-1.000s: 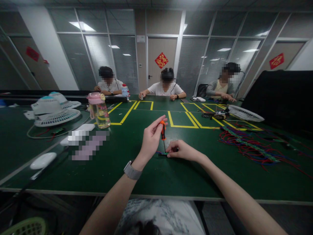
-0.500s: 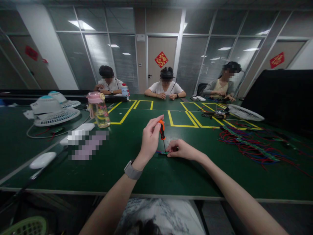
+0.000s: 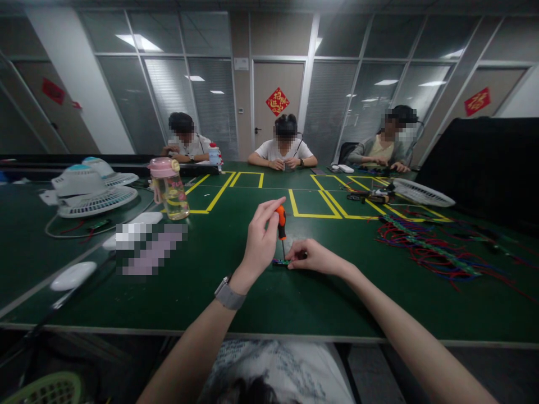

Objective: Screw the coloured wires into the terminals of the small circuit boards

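My left hand pinches the orange and black handle of a small screwdriver, held upright with its tip down on a small green circuit board lying on the green table. A grey watch sits on that wrist. My right hand rests on the table to the right, fingers closed on the board's right end and pressing it down. Short coloured wires stick out from the board's left side.
A pink-lidded water bottle and two white fan housings stand at the left. White covers lie nearer. A tangle of red, blue and green wires spreads on the right, beside a fan grille. Three people sit at the far side.
My left fingers have shifted round the screwdriver handle, which stays upright on the board. My right hand has not moved. The people opposite have moved their hands slightly.
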A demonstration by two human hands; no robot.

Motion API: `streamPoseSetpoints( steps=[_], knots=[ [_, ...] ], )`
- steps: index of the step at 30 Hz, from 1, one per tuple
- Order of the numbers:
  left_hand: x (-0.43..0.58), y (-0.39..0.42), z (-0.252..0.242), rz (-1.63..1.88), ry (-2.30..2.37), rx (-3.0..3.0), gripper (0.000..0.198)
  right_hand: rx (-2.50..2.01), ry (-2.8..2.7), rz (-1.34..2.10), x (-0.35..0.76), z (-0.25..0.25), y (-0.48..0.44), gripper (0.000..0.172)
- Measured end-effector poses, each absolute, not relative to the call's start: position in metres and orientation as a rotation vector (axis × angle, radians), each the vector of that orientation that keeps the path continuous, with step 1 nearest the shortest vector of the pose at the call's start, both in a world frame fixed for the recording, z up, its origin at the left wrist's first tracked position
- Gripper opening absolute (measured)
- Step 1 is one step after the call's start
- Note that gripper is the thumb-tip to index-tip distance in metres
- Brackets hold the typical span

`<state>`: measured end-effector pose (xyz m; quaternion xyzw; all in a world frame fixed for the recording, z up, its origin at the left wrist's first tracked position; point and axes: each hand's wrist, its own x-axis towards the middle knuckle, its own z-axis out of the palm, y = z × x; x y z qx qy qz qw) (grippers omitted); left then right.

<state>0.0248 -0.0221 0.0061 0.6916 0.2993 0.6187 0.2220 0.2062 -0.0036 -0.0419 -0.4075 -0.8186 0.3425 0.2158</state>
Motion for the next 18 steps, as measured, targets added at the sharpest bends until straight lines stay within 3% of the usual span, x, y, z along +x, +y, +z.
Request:
streamPoseSetpoints(
  steps=[9,18],
  knots=[
    [0.0259,-0.0261,0.0077,1.763,0.901,1.926,0.018,-1.138,-2.256,0.954,0.2063,-0.0425,-0.0034,0.027],
    [0.0262,-0.0265,0.0097,1.637,0.74,1.807,0.035,-1.133,-2.273,0.926,0.2058,-0.042,-0.0041,0.022]
  ],
)
